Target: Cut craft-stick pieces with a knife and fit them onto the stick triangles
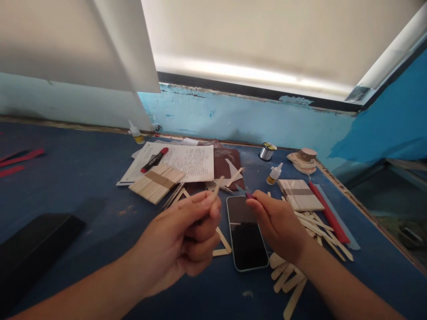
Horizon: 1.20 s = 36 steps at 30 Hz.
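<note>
My left hand [190, 235] pinches a short piece of wooden stick [218, 186] between thumb and fingers, its end pointing up. My right hand [278, 222] is closed around a small craft knife [245, 192] with a purple handle, blade pointing up and left. The stick and blade are apart. Beneath and between my hands a phone [248, 240] lies with its dark screen up. Joined wooden sticks [224, 242] lie on the blue table, partly hidden behind my left hand. Loose sticks [290, 280] are spread below and beside my right hand.
A banded stick bundle [155, 182], papers [196, 162] and a red marker [155, 160] lie at centre left. Glue bottles [274, 173], a wire spool [267, 151] and another bundle [300, 194] stand or lie right. A black object [40, 244] is at left.
</note>
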### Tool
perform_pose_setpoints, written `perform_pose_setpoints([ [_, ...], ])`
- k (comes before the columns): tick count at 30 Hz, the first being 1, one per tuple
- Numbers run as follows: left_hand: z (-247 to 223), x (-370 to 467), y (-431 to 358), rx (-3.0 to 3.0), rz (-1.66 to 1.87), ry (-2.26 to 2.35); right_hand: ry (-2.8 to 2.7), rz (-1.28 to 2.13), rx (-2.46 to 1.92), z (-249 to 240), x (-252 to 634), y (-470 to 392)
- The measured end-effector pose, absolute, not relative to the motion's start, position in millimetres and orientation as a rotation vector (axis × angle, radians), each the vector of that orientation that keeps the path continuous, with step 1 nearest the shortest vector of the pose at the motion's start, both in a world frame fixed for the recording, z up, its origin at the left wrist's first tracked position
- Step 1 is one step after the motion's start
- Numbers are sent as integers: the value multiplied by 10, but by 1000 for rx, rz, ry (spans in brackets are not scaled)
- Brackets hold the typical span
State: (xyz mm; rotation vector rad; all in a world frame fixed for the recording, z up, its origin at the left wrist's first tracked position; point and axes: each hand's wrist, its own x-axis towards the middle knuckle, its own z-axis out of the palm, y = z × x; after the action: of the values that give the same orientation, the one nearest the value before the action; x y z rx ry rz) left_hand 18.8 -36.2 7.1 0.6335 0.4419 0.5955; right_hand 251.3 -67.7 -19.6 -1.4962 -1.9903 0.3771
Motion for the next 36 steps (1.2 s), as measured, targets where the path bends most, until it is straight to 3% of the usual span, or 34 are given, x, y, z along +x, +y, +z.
perform_pose_setpoints([
  [19,-124,331,-470,845,514,499,-2091,658,-1346,-196,2409,-800],
  [36,43,344,-524,603,487,553,-2145,114,-1464,-258,2496,-639],
])
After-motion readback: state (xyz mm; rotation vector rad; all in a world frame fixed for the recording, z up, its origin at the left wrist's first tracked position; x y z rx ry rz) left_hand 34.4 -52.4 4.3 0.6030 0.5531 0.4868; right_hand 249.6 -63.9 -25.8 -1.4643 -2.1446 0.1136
